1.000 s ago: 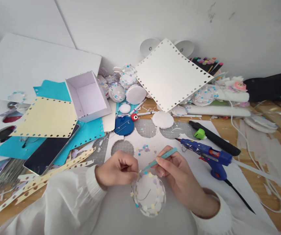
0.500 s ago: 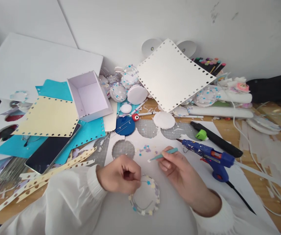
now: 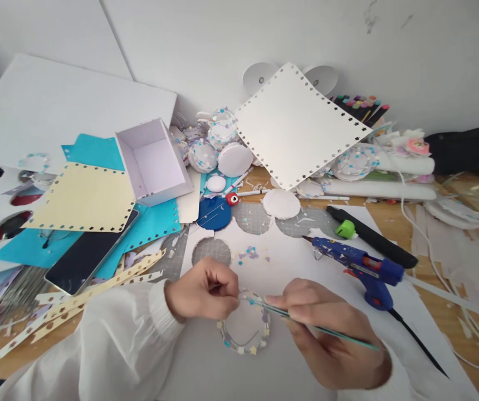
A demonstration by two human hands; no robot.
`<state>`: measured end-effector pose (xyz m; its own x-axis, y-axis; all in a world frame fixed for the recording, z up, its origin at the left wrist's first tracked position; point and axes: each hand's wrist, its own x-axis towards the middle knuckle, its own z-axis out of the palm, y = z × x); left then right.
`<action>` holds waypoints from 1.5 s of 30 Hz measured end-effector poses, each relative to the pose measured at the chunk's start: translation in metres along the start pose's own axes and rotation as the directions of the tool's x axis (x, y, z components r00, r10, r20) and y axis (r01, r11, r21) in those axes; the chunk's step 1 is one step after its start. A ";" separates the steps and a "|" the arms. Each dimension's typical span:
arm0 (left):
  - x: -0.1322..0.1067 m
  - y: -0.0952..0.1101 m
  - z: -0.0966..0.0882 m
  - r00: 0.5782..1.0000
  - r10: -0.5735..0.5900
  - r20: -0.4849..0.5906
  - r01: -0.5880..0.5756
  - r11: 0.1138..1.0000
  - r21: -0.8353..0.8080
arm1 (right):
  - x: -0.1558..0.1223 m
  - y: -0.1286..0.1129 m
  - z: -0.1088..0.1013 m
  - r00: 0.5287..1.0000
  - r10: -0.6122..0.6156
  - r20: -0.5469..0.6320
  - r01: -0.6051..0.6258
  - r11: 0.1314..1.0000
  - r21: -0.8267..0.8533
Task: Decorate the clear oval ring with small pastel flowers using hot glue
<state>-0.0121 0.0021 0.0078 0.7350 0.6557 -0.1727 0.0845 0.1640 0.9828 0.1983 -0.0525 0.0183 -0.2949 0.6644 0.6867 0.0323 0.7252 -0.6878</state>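
My left hand (image 3: 206, 291) pinches the starry ring (image 3: 253, 351); my right hand (image 3: 332, 317) clasps tweezers (image 3: 343, 334) at its top. Likely light, flimsy; best held by the rim.

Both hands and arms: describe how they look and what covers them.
The bare left hand and bare right hand wear no gloves. The loose white fabric left sleeve is creased and gathers into a snug white cuff at the wrist; the white right sleeve shows only partly.
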 end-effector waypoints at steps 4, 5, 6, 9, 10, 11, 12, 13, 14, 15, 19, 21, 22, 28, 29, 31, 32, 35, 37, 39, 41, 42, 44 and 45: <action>0.000 0.000 0.000 1.000 -0.006 -0.009 0.006 1.000 0.003 | 0.003 0.001 -0.002 0.994 -0.064 0.086 0.070 0.995 -0.067; 0.000 0.000 0.000 1.000 -0.008 -0.009 0.008 1.000 0.001 | 0.003 0.001 -0.003 0.993 -0.071 0.096 0.079 0.994 -0.082; 0.000 -0.001 0.000 1.000 -0.010 -0.011 0.010 1.000 -0.001 | 0.003 0.001 -0.003 0.992 -0.076 0.104 0.086 0.992 -0.093; 0.000 -0.003 0.000 1.000 -0.017 -0.011 0.017 1.000 -0.002 | 0.004 0.001 -0.003 0.987 -0.089 0.135 0.105 0.988 -0.114; 0.000 -0.003 -0.001 1.000 -0.019 -0.007 0.019 1.000 -0.004 | 0.004 0.001 -0.003 0.985 -0.086 0.148 0.104 0.987 -0.119; 0.000 -0.003 -0.001 1.000 -0.020 -0.005 0.020 1.000 -0.007 | 0.004 0.001 -0.004 0.984 -0.081 0.161 0.102 0.987 -0.126; 0.000 -0.003 -0.001 1.000 -0.019 -0.004 0.019 1.000 -0.010 | 0.004 0.002 -0.004 0.982 -0.077 0.173 0.101 0.986 -0.132; 0.000 -0.003 -0.001 1.000 -0.017 -0.006 0.017 1.000 -0.010 | 0.003 0.002 -0.004 0.981 -0.074 0.181 0.100 0.985 -0.138; 0.000 -0.003 -0.001 1.000 -0.016 -0.011 0.016 1.000 -0.009 | 0.003 0.002 -0.004 0.980 -0.074 0.186 0.102 0.984 -0.144; 0.000 -0.003 -0.001 1.000 -0.015 -0.014 0.015 1.000 -0.007 | 0.003 0.003 -0.004 0.979 -0.081 0.186 0.110 0.983 -0.149; 0.000 -0.003 -0.001 1.000 -0.031 0.001 0.031 0.999 -0.013 | 0.002 0.003 -0.005 0.976 -0.113 0.188 0.147 0.974 -0.175; 0.000 -0.003 -0.002 0.999 -0.036 0.006 0.036 0.999 -0.021 | 0.002 0.003 -0.006 0.972 -0.126 0.200 0.166 0.965 -0.201; 0.000 -0.003 -0.002 0.999 -0.036 0.006 0.036 0.999 -0.026 | 0.001 0.003 -0.006 0.970 -0.128 0.205 0.172 0.962 -0.213; 0.000 -0.003 -0.002 0.999 -0.034 0.011 0.035 0.999 -0.032 | 0.000 0.004 -0.006 0.964 -0.156 0.215 0.205 0.953 -0.225; 0.000 -0.003 -0.002 0.999 -0.037 0.016 0.038 0.999 -0.033 | 0.000 0.005 -0.006 0.964 -0.160 0.213 0.208 0.952 -0.226; 0.000 -0.002 -0.002 0.999 -0.045 0.029 0.046 0.998 -0.037 | -0.001 0.005 -0.006 0.963 -0.164 0.215 0.214 0.949 -0.234; 0.000 -0.002 -0.002 0.998 -0.049 0.034 0.050 0.998 -0.037 | -0.002 0.005 -0.006 0.962 -0.165 0.218 0.217 0.947 -0.238; 0.000 -0.002 -0.002 0.997 -0.061 0.037 0.062 0.998 -0.034 | -0.003 0.006 -0.006 0.962 -0.145 0.230 0.198 0.955 -0.223; 0.000 -0.002 -0.002 0.998 -0.056 0.034 0.057 0.998 -0.027 | -0.004 0.006 -0.005 0.970 -0.115 0.214 0.155 0.971 -0.183; 0.000 -0.001 -0.002 0.998 -0.050 0.037 0.051 0.999 -0.020 | -0.006 0.007 -0.004 0.981 -0.072 0.178 0.097 0.985 -0.140; 0.000 -0.001 -0.003 0.998 -0.048 0.046 0.049 0.999 -0.014 | -0.008 0.007 -0.003 0.989 -0.026 0.143 0.042 0.993 -0.113; 0.000 -0.001 -0.003 0.998 -0.049 0.048 0.050 0.999 -0.014 | -0.008 0.007 -0.003 0.991 -0.009 0.130 0.023 0.995 -0.101; 0.000 -0.002 -0.003 0.998 -0.050 0.040 0.051 0.999 -0.017 | -0.009 0.008 -0.002 0.992 0.002 0.125 0.010 0.996 -0.089; 0.000 -0.002 -0.003 0.998 -0.050 0.034 0.051 0.999 -0.018 | -0.009 0.008 -0.001 0.991 -0.002 0.131 0.014 0.996 -0.087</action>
<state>-0.0140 0.0040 0.0059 0.7525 0.6210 -0.2195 0.1099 0.2102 0.9715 0.2022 -0.0527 0.0073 -0.4176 0.6335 0.6514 0.1113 0.7472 -0.6552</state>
